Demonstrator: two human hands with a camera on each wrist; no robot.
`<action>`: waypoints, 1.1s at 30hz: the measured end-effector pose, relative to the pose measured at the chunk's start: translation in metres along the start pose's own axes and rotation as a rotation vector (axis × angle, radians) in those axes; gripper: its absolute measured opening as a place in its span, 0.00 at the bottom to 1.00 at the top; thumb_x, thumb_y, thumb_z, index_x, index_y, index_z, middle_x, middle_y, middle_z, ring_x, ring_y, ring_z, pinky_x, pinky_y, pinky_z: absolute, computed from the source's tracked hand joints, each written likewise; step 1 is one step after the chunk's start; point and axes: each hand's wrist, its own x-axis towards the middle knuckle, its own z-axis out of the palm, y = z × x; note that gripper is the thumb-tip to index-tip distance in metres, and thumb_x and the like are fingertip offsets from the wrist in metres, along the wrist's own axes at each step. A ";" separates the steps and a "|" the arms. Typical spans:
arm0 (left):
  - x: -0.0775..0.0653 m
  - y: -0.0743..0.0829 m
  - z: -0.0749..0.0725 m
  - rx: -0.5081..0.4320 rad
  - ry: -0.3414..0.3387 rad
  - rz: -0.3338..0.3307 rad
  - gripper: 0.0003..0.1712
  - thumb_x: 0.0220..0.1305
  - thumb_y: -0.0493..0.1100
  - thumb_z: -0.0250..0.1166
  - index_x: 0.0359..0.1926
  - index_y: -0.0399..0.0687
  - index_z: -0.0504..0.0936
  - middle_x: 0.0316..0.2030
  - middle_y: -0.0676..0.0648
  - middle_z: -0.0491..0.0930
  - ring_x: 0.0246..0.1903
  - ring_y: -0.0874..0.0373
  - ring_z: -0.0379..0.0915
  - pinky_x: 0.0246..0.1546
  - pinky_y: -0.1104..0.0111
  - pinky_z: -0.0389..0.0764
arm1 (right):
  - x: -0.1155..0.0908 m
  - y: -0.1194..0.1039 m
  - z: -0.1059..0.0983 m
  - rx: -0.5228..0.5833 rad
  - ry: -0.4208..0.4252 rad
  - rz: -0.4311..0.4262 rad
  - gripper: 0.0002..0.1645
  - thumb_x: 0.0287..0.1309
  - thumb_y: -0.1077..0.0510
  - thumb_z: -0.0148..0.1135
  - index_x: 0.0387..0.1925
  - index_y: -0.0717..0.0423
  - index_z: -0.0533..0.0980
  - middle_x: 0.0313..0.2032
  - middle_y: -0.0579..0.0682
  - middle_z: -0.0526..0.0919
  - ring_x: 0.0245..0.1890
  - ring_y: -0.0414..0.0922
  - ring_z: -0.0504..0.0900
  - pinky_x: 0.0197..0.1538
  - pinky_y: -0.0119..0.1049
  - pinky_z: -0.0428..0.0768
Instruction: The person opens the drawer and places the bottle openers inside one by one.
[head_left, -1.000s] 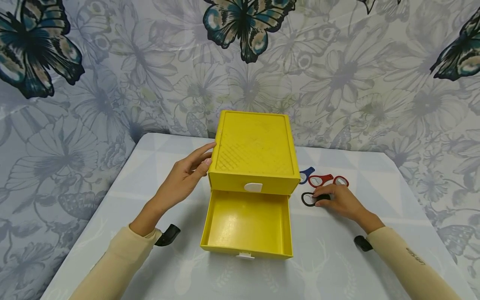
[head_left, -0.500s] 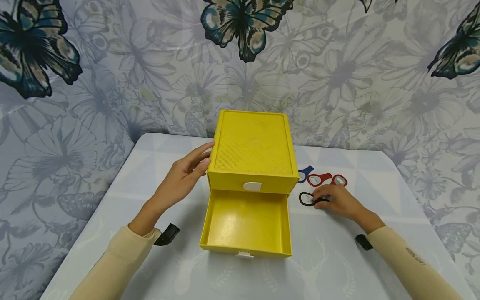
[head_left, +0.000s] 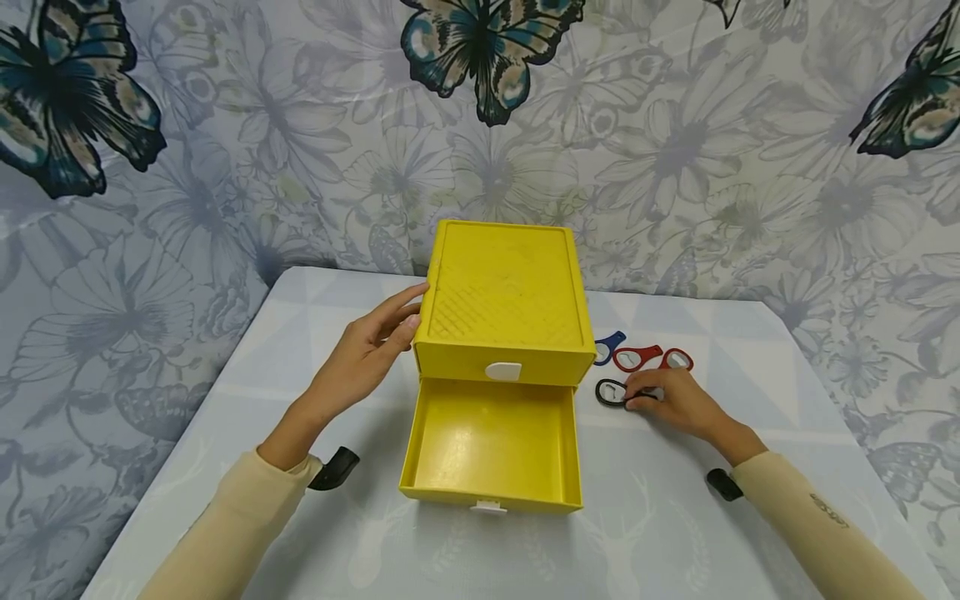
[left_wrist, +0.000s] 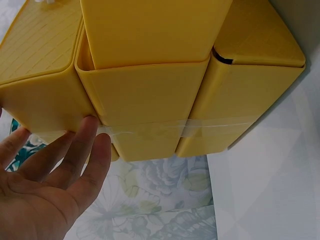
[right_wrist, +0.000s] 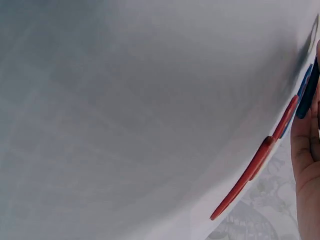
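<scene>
Left hand [head_left: 366, 350] spread against the left side of a yellow drawer unit [head_left: 506, 287], lower drawer [head_left: 495, 442] jutting nearward, right hand [head_left: 678, 402] pinching a black looped item [head_left: 622, 403], perhaps scissors, right of the unit, red looped items [head_left: 647, 357] just beyond.

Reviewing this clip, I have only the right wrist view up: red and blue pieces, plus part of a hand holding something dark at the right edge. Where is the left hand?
Observer: The left hand touches the left side of a yellow drawer unit.
Operator: Is any drawer out?
Observer: Yes, the lower drawer is pulled out toward the person.
Operator: What shape is the dark thing in the right hand?
Observer: The black item in the right hand has a rounded loop pointing toward the unit.
</scene>
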 end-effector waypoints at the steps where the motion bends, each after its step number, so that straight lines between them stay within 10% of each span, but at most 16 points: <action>1: 0.000 0.000 0.000 0.000 0.000 -0.001 0.27 0.73 0.48 0.48 0.71 0.63 0.57 0.65 0.47 0.67 0.56 0.54 0.74 0.51 0.59 0.79 | 0.000 -0.001 -0.001 0.002 0.011 -0.002 0.08 0.46 0.54 0.72 0.31 0.39 0.82 0.36 0.37 0.84 0.40 0.36 0.80 0.44 0.37 0.82; 33: 0.000 -0.002 -0.001 0.002 0.005 0.008 0.27 0.73 0.48 0.48 0.71 0.63 0.57 0.64 0.46 0.68 0.55 0.53 0.74 0.51 0.57 0.79 | -0.009 -0.089 -0.062 0.082 0.155 -0.086 0.19 0.37 0.59 0.76 0.33 0.33 0.83 0.40 0.35 0.84 0.44 0.30 0.79 0.48 0.15 0.72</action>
